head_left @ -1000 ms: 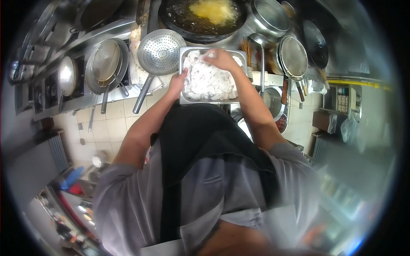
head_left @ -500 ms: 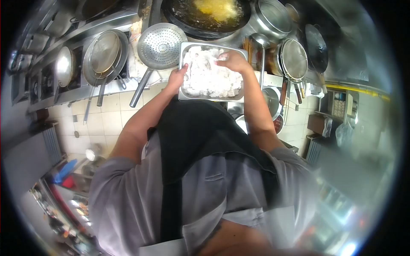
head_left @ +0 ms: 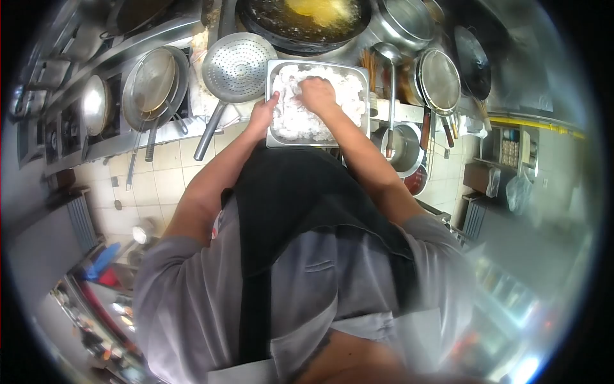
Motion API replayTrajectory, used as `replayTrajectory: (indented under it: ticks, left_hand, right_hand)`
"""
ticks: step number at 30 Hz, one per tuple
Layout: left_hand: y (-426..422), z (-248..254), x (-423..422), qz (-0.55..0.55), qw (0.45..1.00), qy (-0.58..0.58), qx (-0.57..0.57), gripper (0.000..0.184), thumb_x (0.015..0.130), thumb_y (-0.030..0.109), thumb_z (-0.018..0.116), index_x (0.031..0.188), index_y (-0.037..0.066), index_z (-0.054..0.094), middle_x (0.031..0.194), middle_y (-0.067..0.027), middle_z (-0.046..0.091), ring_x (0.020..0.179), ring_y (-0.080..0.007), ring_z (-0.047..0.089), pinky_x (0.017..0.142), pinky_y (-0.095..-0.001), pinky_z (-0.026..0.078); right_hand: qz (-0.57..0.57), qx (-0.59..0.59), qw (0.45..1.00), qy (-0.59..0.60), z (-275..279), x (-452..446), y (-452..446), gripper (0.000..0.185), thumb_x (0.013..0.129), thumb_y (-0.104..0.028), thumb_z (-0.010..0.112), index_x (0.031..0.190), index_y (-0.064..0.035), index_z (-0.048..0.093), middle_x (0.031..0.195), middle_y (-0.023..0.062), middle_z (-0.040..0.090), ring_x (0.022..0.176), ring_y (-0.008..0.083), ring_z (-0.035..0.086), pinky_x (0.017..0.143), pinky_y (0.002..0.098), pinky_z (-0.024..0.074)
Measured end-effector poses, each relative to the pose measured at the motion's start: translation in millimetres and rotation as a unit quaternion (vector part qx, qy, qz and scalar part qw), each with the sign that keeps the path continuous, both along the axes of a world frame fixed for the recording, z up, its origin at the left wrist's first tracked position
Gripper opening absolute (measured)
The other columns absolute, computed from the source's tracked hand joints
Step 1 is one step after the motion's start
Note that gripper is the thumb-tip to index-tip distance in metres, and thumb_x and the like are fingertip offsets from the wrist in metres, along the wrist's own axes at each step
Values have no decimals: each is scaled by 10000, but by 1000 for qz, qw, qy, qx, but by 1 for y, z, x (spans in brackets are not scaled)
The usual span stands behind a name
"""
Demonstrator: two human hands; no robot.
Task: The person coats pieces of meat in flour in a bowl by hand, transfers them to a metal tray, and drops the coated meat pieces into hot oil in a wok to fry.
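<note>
A rectangular metal pan [head_left: 363, 128] holds a heap of white, powder-coated food pieces [head_left: 300, 125]. My left hand [head_left: 263, 115] is closed round the pan's left rim, thumb on the inner side. Deep in the heap, toward its upper middle, my right hand [head_left: 316, 95] has its fingers curled into the white pieces; the fingertips are hidden. Just beyond the pan is a black wok [head_left: 256, 29] of dark oil with yellow, foaming food [head_left: 323, 13] in it. To the left of the pan lies a perforated strainer [head_left: 238, 67] with its handle toward me.
A ladle [head_left: 387, 54] and a round wire strainer [head_left: 440, 80] are on the right, by a metal pot [head_left: 403, 25]. Another pot [head_left: 404, 150] sits lower right. More strainers and pans [head_left: 152, 83] rest on the stove at left. Tiled floor [head_left: 169, 185] shows below.
My right hand has moved left across the heap, from the pan's right side to the middle, and its fingers now curl into the pieces. My left hand keeps its hold on the rim.
</note>
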State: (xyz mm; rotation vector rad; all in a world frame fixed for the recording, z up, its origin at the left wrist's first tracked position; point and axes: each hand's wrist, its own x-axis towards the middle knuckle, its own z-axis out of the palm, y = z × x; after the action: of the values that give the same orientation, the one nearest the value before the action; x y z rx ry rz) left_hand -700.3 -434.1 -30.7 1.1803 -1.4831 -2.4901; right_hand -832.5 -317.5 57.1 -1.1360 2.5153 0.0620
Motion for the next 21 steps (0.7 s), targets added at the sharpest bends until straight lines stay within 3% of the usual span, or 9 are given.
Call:
replayTrajectory:
  ticks: [5, 8, 10, 12, 14, 15, 16, 18, 21]
  left_hand:
    - [-2, -19, -3, 1, 1000, 6, -11, 548, 940, 434, 626, 1135, -78, 633, 973, -115, 674, 845, -178, 632, 760, -326, 509]
    - [-1, -22, 0, 1, 1000, 2, -5, 551, 940, 434, 625, 1134, -82, 631, 976, -118, 675, 851, -180, 634, 765, -326, 510]
    - [-1, -21, -2, -6, 1000, -1, -12, 552, 940, 433, 625, 1134, -84, 630, 979, -120, 676, 853, -180, 636, 768, -326, 510]
    - [-3, -20, -1, -16, 1000, -1, 12, 551, 940, 435, 621, 1130, -81, 633, 974, -120, 676, 852, -177, 637, 762, -323, 510]
    - [-4, -14, 0, -24, 999, -17, -16, 547, 943, 433, 618, 1134, -79, 630, 977, -119, 674, 850, -176, 636, 757, -323, 511]
    - [-3, -10, -1, -29, 998, -33, -43, 543, 945, 430, 614, 1139, -77, 628, 979, -118, 672, 848, -175, 636, 753, -322, 512]
    - [-2, -12, -2, -35, 998, -28, -43, 543, 945, 430, 614, 1139, -77, 628, 979, -118, 672, 848, -175, 636, 753, -322, 512]
    - [-2, -16, -3, -8, 1000, 5, 14, 539, 949, 424, 609, 1153, -74, 620, 988, -117, 668, 844, -174, 636, 750, -324, 515]
    - [-1, -15, -2, -17, 1000, 8, 15, 530, 960, 404, 596, 1181, -78, 604, 1010, -120, 668, 861, -182, 645, 765, -326, 525]
  right_hand:
    - [-34, -152, 988, 16, -8, -18, 23, 312, 827, -311, 683, 1036, -84, 724, 970, 190, 701, 953, 325, 674, 858, 399, 525]
    - [-85, -220, 962, -134, 12, -37, 41, 277, 827, -251, 646, 1022, -67, 716, 996, 159, 706, 987, 295, 665, 880, 387, 505]
    - [-205, -245, 897, -307, 40, -37, 46, 260, 847, -237, 637, 1021, -54, 700, 977, 106, 700, 947, 228, 661, 866, 366, 507]
    - [-251, -285, 854, -357, 43, -37, 48, 266, 856, -226, 633, 1024, -23, 669, 946, 73, 669, 915, 182, 640, 851, 335, 516]
    - [-312, -451, 645, -532, 23, -46, 53, 255, 857, -185, 609, 1033, -3, 640, 937, 69, 654, 908, 183, 650, 820, 319, 532]
    - [-338, -471, 583, -569, 37, -39, 51, 223, 852, -153, 566, 1019, -14, 619, 916, 74, 639, 872, 192, 653, 786, 326, 549]
    - [-340, -476, 584, -563, 25, -46, 53, 223, 852, -153, 566, 1019, -14, 619, 916, 74, 639, 872, 192, 653, 786, 326, 549]
    - [-328, -524, 408, -672, 4, -56, 53, 207, 843, -148, 527, 1001, -49, 616, 903, 76, 639, 839, 220, 656, 764, 341, 556]
    - [-306, -566, 375, -667, 5, -53, 45, 211, 832, -170, 526, 994, -72, 618, 869, 77, 634, 752, 232, 644, 657, 378, 555]
